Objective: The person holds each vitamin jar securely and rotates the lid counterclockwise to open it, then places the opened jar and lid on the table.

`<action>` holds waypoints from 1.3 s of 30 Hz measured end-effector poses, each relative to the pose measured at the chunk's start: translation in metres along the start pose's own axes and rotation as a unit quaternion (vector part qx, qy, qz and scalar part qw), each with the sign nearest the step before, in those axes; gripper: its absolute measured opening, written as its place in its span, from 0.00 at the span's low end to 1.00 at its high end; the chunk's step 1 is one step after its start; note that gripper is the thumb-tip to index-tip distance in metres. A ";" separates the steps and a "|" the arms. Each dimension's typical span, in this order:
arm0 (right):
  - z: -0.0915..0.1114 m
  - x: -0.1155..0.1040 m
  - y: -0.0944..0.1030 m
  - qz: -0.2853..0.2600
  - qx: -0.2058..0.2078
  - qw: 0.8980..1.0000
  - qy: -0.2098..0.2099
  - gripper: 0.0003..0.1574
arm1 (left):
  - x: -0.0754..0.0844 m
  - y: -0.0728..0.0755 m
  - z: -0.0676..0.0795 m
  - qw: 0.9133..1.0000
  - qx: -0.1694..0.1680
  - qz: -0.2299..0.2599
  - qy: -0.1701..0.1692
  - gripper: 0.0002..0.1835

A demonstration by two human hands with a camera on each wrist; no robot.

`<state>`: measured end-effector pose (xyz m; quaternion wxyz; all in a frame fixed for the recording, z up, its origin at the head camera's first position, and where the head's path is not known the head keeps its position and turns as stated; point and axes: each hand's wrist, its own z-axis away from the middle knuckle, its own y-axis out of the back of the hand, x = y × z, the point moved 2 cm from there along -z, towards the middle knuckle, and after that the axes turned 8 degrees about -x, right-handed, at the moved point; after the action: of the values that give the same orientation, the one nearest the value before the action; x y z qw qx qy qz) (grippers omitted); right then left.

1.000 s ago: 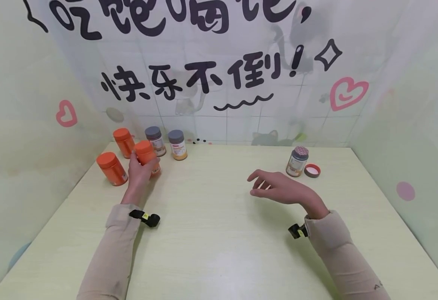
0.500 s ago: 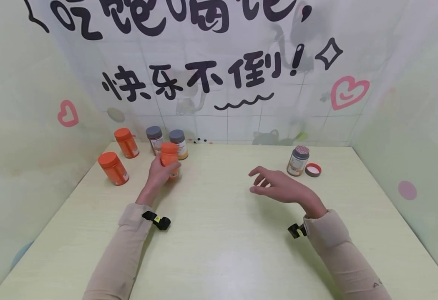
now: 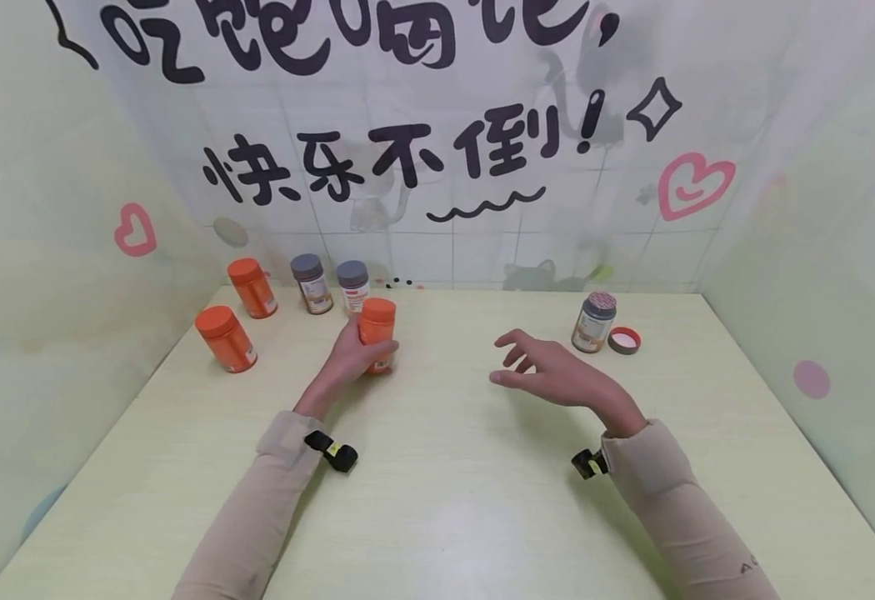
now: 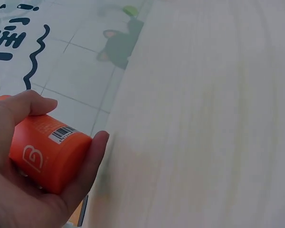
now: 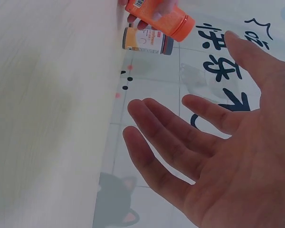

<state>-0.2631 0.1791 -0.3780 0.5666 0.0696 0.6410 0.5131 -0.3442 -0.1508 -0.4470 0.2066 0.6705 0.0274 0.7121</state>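
Note:
My left hand (image 3: 351,354) grips an orange bottle (image 3: 378,321) round its side, with the orange cap on top. In the left wrist view a barcode and a white logo show on the bottle (image 4: 50,152), with the thumb and fingers curled round it. A grey-capped bottle (image 3: 352,279) stands just behind, partly hidden by the held one. My right hand (image 3: 550,371) hovers over the table, fingers relaxed and holding nothing. In the right wrist view its palm (image 5: 228,166) and spread fingers show, with the held bottle beyond.
Two orange bottles (image 3: 226,339) stand at the left, one behind the other. A second grey-capped bottle (image 3: 312,285) is by the back wall. At the right rear are a bottle without its lid (image 3: 593,323) and a loose red-rimmed lid (image 3: 624,340). Walls border the pale table (image 3: 445,492).
My left hand has carried the orange bottle rightward from beside the other orange bottles, past the grey-capped ones. The right hand has hardly moved.

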 end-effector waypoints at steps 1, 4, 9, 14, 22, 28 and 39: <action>0.000 0.000 0.000 0.000 0.002 1.000 0.001 0.37 | 0.001 -0.003 0.000 1.000 -0.009 -0.002 -0.003 0.35; -0.001 0.000 0.000 0.002 0.008 1.000 0.004 0.36 | 0.005 -0.012 0.002 0.999 -0.035 -0.007 -0.009 0.34; -0.003 0.001 -0.002 0.007 0.011 1.000 0.002 0.35 | 0.010 -0.031 0.007 0.997 -0.079 -0.018 -0.003 0.32; -0.004 -0.001 -0.003 0.009 0.010 1.000 -0.006 0.36 | 0.016 -0.051 0.013 0.993 -0.114 -0.029 -0.002 0.32; -0.004 -0.002 -0.004 0.006 0.017 1.000 -0.015 0.35 | 0.028 -0.086 0.027 0.978 -0.205 -0.030 -0.007 0.33; -0.005 -0.004 -0.006 0.003 0.030 0.999 -0.013 0.37 | 0.034 -0.107 0.038 0.967 -0.250 -0.042 -0.018 0.33; -0.007 -0.013 -0.013 0.082 0.080 0.992 -0.044 0.41 | 0.037 -0.121 0.048 0.956 -0.286 -0.056 -0.028 0.31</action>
<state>-0.2574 0.1607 -0.3807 0.5423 0.1897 0.6470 0.5013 -0.2674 -0.0394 -0.4451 0.4302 0.6005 -0.1456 0.6581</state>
